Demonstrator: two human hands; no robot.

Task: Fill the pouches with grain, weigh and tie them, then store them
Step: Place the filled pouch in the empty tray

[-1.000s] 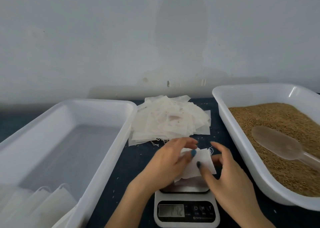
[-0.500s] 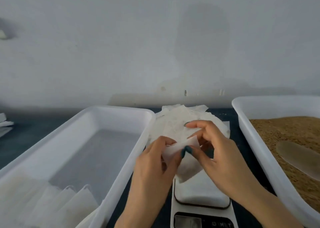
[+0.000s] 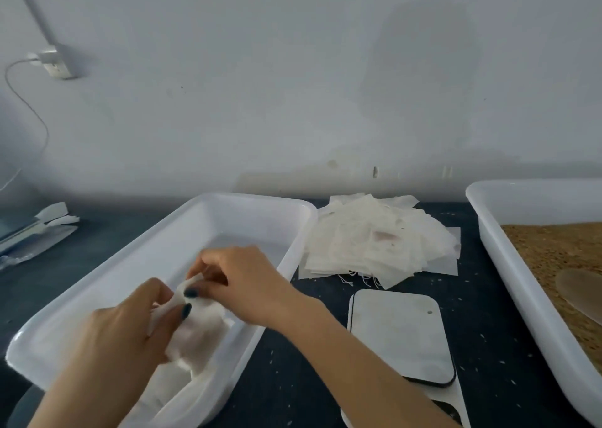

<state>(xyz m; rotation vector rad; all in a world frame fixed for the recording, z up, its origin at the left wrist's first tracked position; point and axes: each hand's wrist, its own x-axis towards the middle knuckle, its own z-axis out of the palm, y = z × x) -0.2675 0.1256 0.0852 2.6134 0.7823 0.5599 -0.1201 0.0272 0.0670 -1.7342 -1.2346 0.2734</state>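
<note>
Writing: the display of the scale (image 3: 397, 339) is sitting at the lower edge, mostly behind the right forearm; unreadable.
Hands: the left hand (image 3: 130, 330) and right hand (image 3: 241, 284) are close together, both pinching the top of the filled pouch (image 3: 202, 330).
Pouch: hanging from the fingers inside the storage tray (image 3: 247, 206), above the stored pouches (image 3: 169, 391) lying at its near end.
Change: half a second ago the pouch was being held over the scale; now it is sitting over the storage tray to the left, and the scale's platform is showing bare.
Grain tray (image 3: 488, 232): standing at the right, holding grain (image 3: 553, 248) with a translucent scoop (image 3: 580, 287) lying on it.
Empty pouches (image 3: 374, 242): lying stacked on the dark surface (image 3: 293, 378) between the two trays, behind the scale.
</note>
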